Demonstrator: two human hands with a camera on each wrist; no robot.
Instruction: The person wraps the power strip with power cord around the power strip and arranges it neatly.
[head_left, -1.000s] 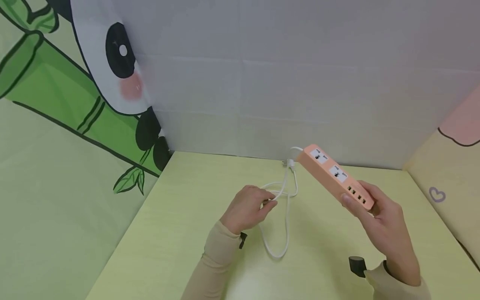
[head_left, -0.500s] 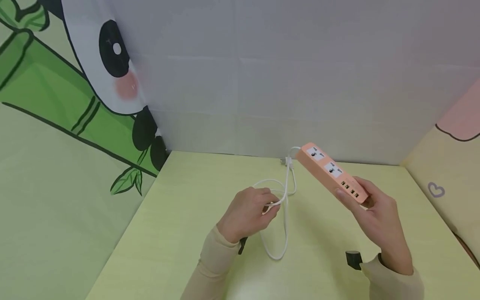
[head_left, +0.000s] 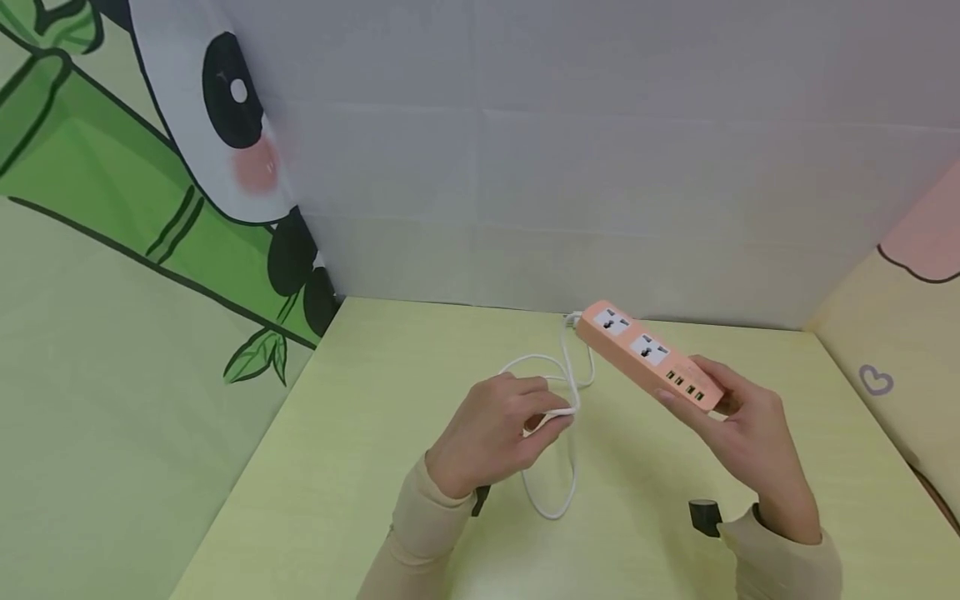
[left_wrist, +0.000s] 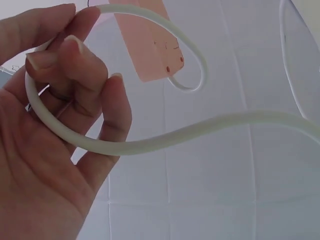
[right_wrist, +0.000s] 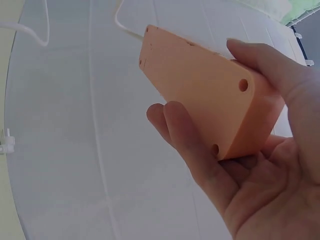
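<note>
An orange power strip (head_left: 637, 350) with two white sockets and several USB ports is held in my right hand (head_left: 750, 429) by its near end, tilted above the table. The right wrist view shows its plain underside (right_wrist: 200, 85), with thumb and fingers on opposite edges. My left hand (head_left: 502, 425) pinches the white cord (head_left: 564, 408) between thumb and fingertips. In the left wrist view the cord (left_wrist: 175, 136) curves round past the curled fingers. Loops of cord lie beyond and below the left hand. The white plug (right_wrist: 7, 144) shows at the right wrist view's left edge.
A pale yellow-green table (head_left: 337, 467) spreads beneath both hands. At its back rises a grey-white wall sheet (head_left: 480, 167). Printed cartoon panels (head_left: 112, 275) stand along the left side, and another panel (head_left: 900, 358) borders the right.
The power strip has moved left and slightly lower at its far end, now covering most of the plug in the head view. My left hand has shifted slightly right with the cord.
</note>
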